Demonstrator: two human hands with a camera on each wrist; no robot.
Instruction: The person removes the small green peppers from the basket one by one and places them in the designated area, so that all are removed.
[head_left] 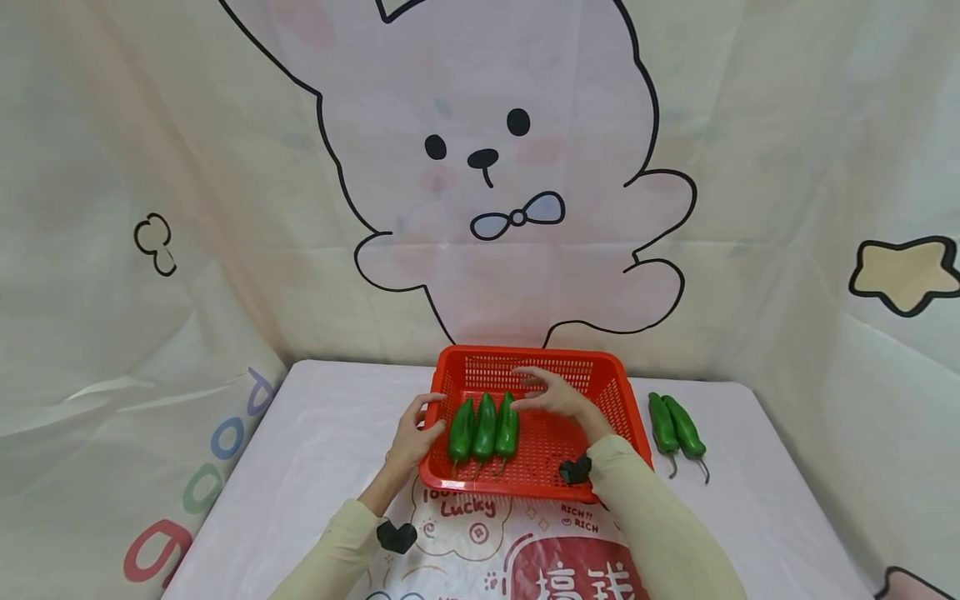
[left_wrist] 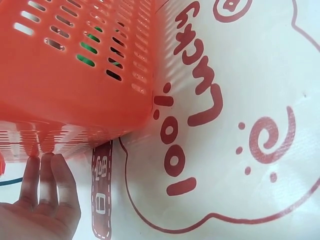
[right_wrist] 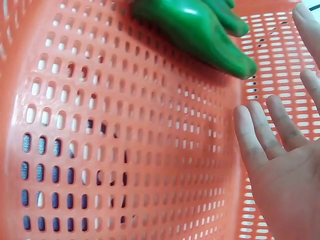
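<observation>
An orange-red plastic basket (head_left: 540, 492) with slotted walls holds three green chili peppers (head_left: 485, 425), lying side by side in its left half. Along the basket's left side is my left hand (head_left: 411, 435); in the left wrist view its straight fingers (left_wrist: 48, 180) touch the outer wall. Over the basket's inside reaches my right hand (head_left: 558, 396), fingers spread, just right of the rightmost pepper, holding nothing. The right wrist view shows that hand's fingers (right_wrist: 282, 122) extended near the far wall, with pepper tips (right_wrist: 240, 65) close by.
Two more green chili peppers (head_left: 677, 429) lie together on the white table (head_left: 742, 492), right of the basket. Printed lettering and drawings mark the table cover in front. A cloth backdrop (head_left: 750, 275) with a cartoon animal rises behind the table's far edge.
</observation>
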